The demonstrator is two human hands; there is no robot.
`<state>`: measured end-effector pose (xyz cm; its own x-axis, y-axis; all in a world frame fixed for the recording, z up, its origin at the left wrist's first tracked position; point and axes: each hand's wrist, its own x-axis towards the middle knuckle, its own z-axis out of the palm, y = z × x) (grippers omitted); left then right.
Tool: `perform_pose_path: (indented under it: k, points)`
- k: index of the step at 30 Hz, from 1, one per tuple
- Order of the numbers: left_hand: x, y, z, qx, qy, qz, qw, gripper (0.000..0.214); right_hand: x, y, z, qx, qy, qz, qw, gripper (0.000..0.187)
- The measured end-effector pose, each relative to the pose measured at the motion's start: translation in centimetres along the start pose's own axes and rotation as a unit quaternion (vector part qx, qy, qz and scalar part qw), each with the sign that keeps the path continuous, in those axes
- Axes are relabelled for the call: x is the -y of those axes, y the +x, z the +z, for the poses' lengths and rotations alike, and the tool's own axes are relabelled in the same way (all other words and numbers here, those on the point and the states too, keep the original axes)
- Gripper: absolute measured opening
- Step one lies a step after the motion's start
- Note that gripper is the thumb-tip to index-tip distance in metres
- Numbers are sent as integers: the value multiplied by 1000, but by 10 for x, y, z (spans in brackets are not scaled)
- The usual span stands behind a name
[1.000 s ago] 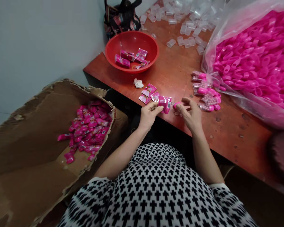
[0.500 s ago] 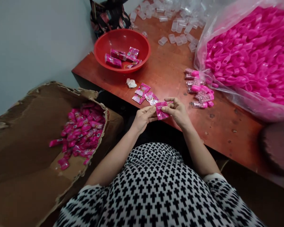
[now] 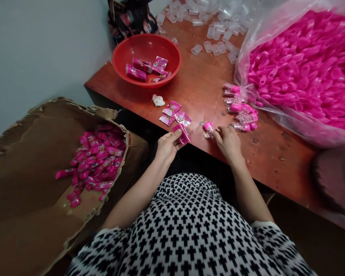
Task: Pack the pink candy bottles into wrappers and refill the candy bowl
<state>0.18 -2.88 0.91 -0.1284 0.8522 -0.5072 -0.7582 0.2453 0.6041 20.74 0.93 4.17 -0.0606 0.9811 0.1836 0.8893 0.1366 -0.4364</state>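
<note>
My left hand (image 3: 167, 148) pinches a small pink printed sachet (image 3: 183, 134) at the table's front edge. Beside it on the tabletop lie several flat pink sachets (image 3: 172, 108), one partly behind the held one. My right hand (image 3: 229, 143) is closed at the fingertips on a small clear tube with a pink cap (image 3: 208, 127), just above the tabletop. The fingers hide most of this tube. Just past that hand is a pile of clear tubes with pink caps (image 3: 241, 111), filled with little pink balls.
A red bowl (image 3: 117, 67) with several pink packets stands at the back left, near crumpled white tissue (image 3: 158, 100). Clear empty cups (image 3: 197, 49) lie behind. A plastic bag of pink caps (image 3: 299, 76) fills the right. At lower left, a cardboard box (image 3: 23, 191) holds filled pink packets (image 3: 100, 153).
My right hand has let go of the sachet and moved right, where it now grips a pink-capped tube. My left hand keeps the sachet and has shifted slightly left.
</note>
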Motion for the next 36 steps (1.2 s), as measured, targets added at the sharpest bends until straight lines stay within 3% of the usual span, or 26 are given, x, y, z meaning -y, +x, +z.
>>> perform_pose_path:
  k: [3,6,9,10,12,16,22,26,32,36]
  points:
    - [2,5,4,-16,-61,-16,998,29,-1,6,1,47,-21,11,999,37]
    - [2,7,6,-30,-105,-23,994,24,8,-4,7,83,162,52,982,36]
    - [0,6,7,-43,-123,-25,991,22,25,-27,12,140,395,102,902,35]
    - [0,6,8,-44,-127,-24,991,22,32,-35,13,156,439,111,878,35]
    - [0,6,9,-33,-135,-21,990,23,44,-50,15,162,476,120,856,33]
    - [4,6,13,-7,-146,-27,989,26,57,-61,24,140,486,125,854,31]
    - [8,4,20,3,-138,-17,990,26,57,-58,32,131,472,117,864,30]
    - [5,0,23,25,-100,1,995,30,56,-55,34,139,485,116,856,31]
    - [3,-5,24,116,-21,28,993,38,55,-52,38,118,493,113,855,30]
    - [6,-5,24,122,12,26,992,37,55,-53,39,100,482,97,865,30]
